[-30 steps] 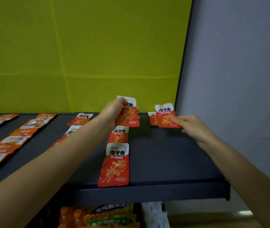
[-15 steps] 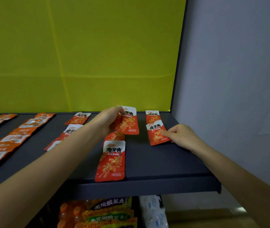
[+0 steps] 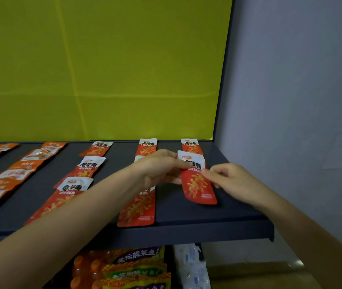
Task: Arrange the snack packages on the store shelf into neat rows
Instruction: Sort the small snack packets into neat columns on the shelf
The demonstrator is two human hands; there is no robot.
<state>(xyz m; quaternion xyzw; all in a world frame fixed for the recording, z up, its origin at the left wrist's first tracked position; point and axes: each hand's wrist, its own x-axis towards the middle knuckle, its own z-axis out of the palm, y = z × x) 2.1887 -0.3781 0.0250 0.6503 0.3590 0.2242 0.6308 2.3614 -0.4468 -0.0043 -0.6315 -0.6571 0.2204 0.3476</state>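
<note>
Nearest the camera, bagged goods fill a lower tier. On the dark shelf above, the sorting looks well advanced but not finished. By the lip, the front packet of the middle row lies flat. That row runs back under the person's left forearm to a back packet by the yellow panel, and a packet between the two is largely hidden by the hand. To the left, a row of three slants toward the back, its members not quite square to one another. Farther left, orange packets lie in two more lines that run out of view. The right-hand row is the thinnest: only one rear packet lies in place at the back, so this row appears to have the most room left to fill toward the lip.

The held packet sits in that right-hand row, just ahead of the rear packet. Its top touches or overlaps the rear packet's lower edge in this view, and it is tilted slightly off the row's line. The left hand reaches across from the middle row, fingers laid over the packet's white top and thumb below, pinching its left edge. The right hand comes from the opposite side, fingers curled, fingertips nipping the right edge. Whether the packet rests flat on the shelf or is lifted a little cannot be told.
</note>
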